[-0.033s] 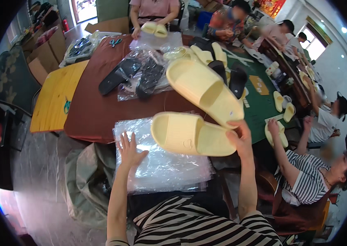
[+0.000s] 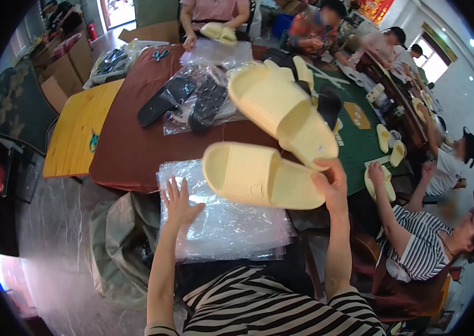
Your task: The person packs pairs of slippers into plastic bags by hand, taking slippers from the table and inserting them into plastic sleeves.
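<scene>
My right hand [image 2: 333,187] is closed on the heel ends of a pair of pale yellow slide sandals, which fan apart in the air. The upper slide [image 2: 265,101] points away toward the table's far side; the lower slide [image 2: 240,171] lies nearly crosswise, its toe to the left. Flat and spread, my left hand [image 2: 180,207] rests on the left side of a stack of clear plastic bags [image 2: 237,235] before me. The lower slide hovers over the right part of that stack. Both insoles face up.
Black slides [image 2: 167,101] in clear bags lie on the brown-covered table [image 2: 128,145]. Blue-handled scissors [image 2: 160,55] lie beyond; another pair [image 2: 93,141] is on the yellow side table [image 2: 77,123]. More yellow slides [image 2: 383,137] stand on the green surface. Co-workers sit opposite and at right.
The held slides have shifted slightly, the lower one a little up and left, and their heels overlap differently in my right hand. My left hand remains spread on the bags.
</scene>
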Available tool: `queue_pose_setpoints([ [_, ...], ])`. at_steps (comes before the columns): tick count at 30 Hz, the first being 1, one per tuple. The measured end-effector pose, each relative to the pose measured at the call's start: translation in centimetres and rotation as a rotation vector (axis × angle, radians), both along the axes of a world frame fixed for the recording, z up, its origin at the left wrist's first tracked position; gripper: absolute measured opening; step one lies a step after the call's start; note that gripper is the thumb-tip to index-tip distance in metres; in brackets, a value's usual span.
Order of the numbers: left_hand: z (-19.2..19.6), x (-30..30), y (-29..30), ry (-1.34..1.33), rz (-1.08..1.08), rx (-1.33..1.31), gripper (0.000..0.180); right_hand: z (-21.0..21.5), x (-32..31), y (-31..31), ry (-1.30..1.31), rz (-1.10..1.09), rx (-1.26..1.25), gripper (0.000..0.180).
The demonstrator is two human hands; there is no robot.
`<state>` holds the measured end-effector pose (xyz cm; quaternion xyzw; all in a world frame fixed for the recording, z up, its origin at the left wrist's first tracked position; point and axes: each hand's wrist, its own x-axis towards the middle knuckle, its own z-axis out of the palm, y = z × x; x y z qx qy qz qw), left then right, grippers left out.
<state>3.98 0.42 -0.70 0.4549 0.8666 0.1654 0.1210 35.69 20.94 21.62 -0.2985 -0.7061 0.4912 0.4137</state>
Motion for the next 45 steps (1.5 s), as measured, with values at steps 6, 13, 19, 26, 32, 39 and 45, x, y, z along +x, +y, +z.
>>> queue_pose_setpoints([
  [6,-0.4,0.0,1.2,0.017,-0.063,-0.074,0.101,1.8,-7.5,-3.3,0.171,0.086,-0.167,0.032],
  [13,-4.4,-1.9,-0.6,0.118,-0.047,0.149,0.061,-13.4,-7.2,-5.7,-0.193,0.331,-0.381,0.029],
  [19,-3.7,-2.6,-0.9,-0.269,0.072,0.272,0.055,-18.7,2.2,-1.9,-0.429,0.167,-0.224,0.024],
  [26,0.6,-2.9,-3.9,-0.103,-0.088,0.574,0.048,-18.0,2.5,-1.6,-0.459,0.137,-0.084,0.022],
  [32,1.1,-1.0,-9.1,-0.017,0.134,0.318,0.063,-18.5,2.6,-1.1,-0.442,0.167,-0.220,0.026],
  [39,-2.7,-3.8,-11.6,-0.574,0.162,0.289,0.082,-18.1,2.1,-1.3,-0.457,0.166,-0.183,0.025],
  [45,-1.3,-4.3,-11.2,-1.117,0.475,0.072,0.055,-18.3,2.7,-1.4,-0.422,0.193,-0.200,0.027],
])
